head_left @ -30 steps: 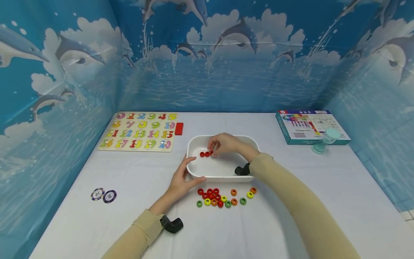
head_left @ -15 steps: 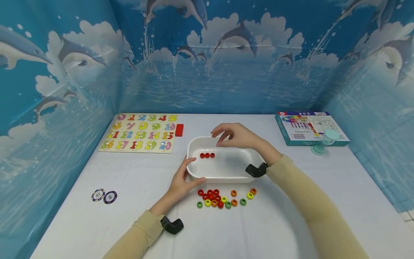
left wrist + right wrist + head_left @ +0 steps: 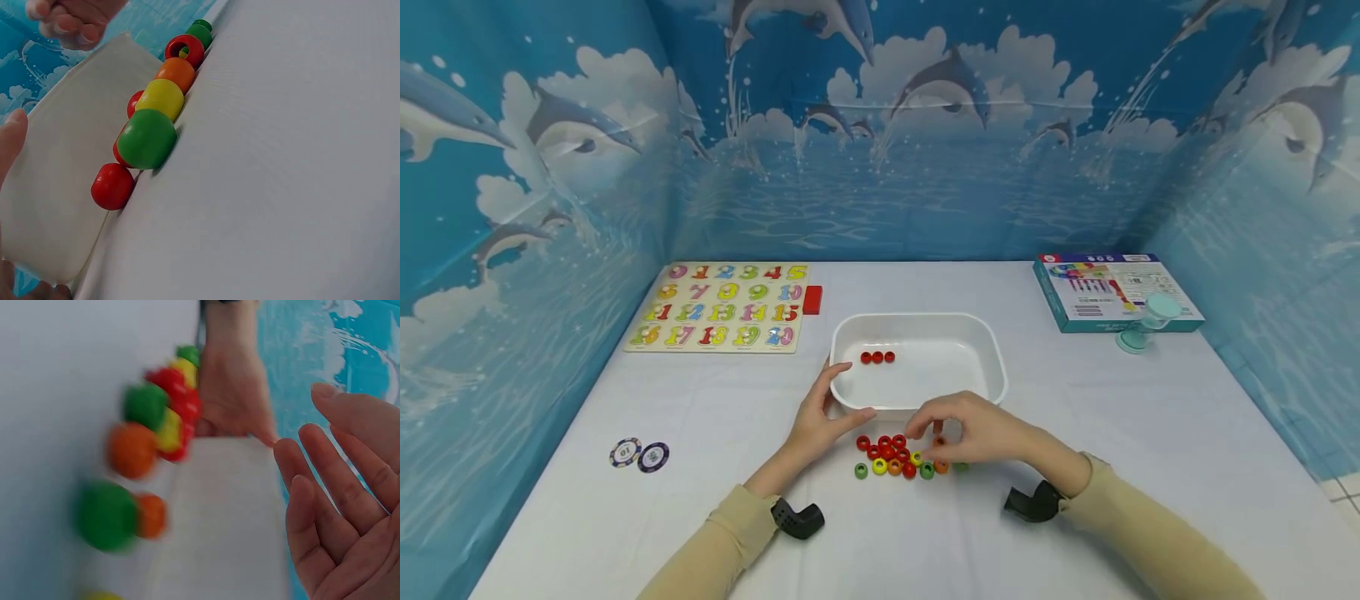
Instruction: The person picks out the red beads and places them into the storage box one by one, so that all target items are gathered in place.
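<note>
Head view shows a dolphin curtain [image 3: 917, 192] at twelve o'clock, behind the white desk [image 3: 1082, 392]. On the desk's clock, a number board [image 3: 710, 323] lies at ten and a teal box [image 3: 1093, 292] at two, perhaps put there to be out of the way. The white tray [image 3: 940, 367] is in the centre.

At the tray's eight o'clock, the left hand [image 3: 820, 425] clasps its corner between thumb and fingers, I suppose for keeping it from sliding. The right hand [image 3: 973, 429], between four and five, hovers above the loose beads; its fingers are loosely bent and apart, and the right wrist view shows nothing between them.

Two chips [image 3: 653, 457] rest between eight and nine of the desk. Smallest, the loose beads [image 3: 887, 452] lie at the tray's six o'clock, probably for easy reach. Inside, three red beads [image 3: 877, 357] make a neat row toward nine, seemingly sorted by colour.
</note>
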Available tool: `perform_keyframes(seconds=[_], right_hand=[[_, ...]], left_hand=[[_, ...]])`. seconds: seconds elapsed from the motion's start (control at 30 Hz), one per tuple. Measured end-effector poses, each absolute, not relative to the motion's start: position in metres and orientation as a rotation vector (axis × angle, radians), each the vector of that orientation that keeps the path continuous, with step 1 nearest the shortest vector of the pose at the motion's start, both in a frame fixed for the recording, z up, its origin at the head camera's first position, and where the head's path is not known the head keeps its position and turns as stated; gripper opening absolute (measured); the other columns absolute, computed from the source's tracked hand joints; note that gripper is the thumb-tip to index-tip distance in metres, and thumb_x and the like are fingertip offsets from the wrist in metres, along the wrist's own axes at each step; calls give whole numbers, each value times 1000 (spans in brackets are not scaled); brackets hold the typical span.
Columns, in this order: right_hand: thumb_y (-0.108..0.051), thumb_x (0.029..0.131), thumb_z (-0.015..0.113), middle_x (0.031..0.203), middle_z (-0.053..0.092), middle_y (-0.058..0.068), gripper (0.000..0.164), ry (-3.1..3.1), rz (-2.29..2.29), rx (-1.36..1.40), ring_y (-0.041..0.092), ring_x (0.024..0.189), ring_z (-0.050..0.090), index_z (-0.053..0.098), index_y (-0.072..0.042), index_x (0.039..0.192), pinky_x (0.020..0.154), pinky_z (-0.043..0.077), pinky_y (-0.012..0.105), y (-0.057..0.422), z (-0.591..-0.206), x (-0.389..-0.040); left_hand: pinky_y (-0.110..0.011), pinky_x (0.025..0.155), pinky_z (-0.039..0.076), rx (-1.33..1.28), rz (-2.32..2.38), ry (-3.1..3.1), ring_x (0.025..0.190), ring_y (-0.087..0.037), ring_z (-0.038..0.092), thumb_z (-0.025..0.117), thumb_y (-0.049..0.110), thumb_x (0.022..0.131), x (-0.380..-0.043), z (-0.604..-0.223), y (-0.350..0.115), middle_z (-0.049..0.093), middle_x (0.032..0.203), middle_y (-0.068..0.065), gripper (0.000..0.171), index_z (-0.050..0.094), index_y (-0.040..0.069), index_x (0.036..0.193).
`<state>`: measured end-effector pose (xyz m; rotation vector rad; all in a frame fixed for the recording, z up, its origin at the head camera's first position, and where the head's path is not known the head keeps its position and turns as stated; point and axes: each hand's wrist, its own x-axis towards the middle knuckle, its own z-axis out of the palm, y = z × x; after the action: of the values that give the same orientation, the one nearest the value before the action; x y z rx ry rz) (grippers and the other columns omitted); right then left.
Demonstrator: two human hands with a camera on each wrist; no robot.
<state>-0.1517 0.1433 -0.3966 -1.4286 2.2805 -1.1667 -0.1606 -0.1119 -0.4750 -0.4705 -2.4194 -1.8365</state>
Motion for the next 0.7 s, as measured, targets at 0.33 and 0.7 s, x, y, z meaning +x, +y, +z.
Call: perform_keyframes(seconds=[0.33, 0.7], right_hand=[[-29, 73, 74, 99, 57, -22, 29, 2497, -874, -1485, -1, 93, 49, 64, -28, 100, 80, 45, 22, 135, -438, -139], [-24, 78, 69, 96, 59, -20, 18, 2549, -849, -1519, 0, 88, 52, 65, -26, 96, 78, 46, 22, 133, -438, -139]], left_hand=[[-31, 103, 24, -452, -1845, -2437, 133, -11, 12, 73, 38, 70, -161, -473, -111, 6, 147, 12, 78, 34, 19, 134], [-33, 103, 25, -474, -1848, -2420, 133, -13, 11, 74, 35, 71, -161, -475, -112, 5, 147, 10, 76, 34, 18, 134]])
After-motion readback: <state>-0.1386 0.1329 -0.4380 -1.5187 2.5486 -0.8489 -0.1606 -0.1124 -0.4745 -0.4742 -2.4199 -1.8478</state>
